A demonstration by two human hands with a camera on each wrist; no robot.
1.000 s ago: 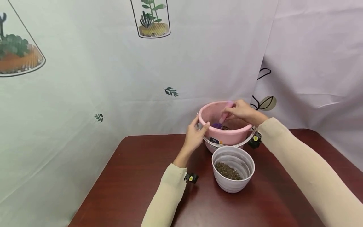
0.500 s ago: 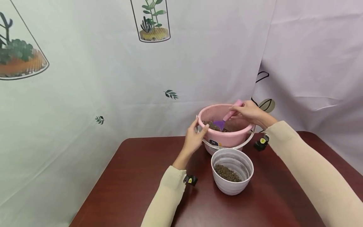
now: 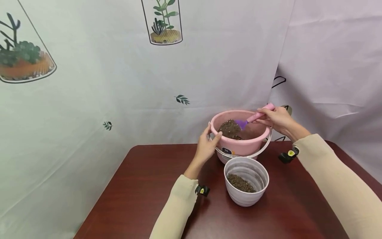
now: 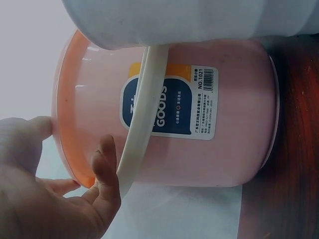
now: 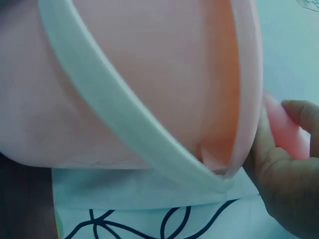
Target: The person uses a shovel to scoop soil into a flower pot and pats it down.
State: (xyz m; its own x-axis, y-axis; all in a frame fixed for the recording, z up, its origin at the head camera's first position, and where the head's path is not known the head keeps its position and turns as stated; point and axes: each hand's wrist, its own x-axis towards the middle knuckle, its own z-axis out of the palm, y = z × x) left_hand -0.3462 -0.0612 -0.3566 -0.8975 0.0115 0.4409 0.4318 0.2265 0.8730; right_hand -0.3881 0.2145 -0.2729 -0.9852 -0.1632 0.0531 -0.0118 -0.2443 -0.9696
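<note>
A pink bucket (image 3: pixel 241 148) stands at the back of the table, its pale bail handle (image 4: pixel 144 114) hanging down in front. My left hand (image 3: pixel 206 146) holds the bucket's left rim, thumb at the front edge. Over the right rim, my right hand (image 3: pixel 282 121) grips the pink handle of a small trowel (image 3: pixel 255 117). The trowel's purple blade slopes down into the bucket, where it bears a mound of dark soil (image 3: pixel 229 127). In the right wrist view the bucket wall hides the blade. Just in front of the bucket stands a whitish ribbed pot (image 3: pixel 246 197) partly filled with soil (image 3: pixel 241 183).
The dark red wooden table (image 3: pixel 143 189) carries both vessels. Behind it hangs a pale cloth backdrop (image 3: pixel 134 66) printed with plants, close to the bucket's back. In the left wrist view the pot (image 4: pixel 199 20) overlaps the bucket's label.
My right hand has moved to the right and tilted the trowel flatter, lifting soil into sight on its blade. My left hand keeps its hold on the bucket's rim.
</note>
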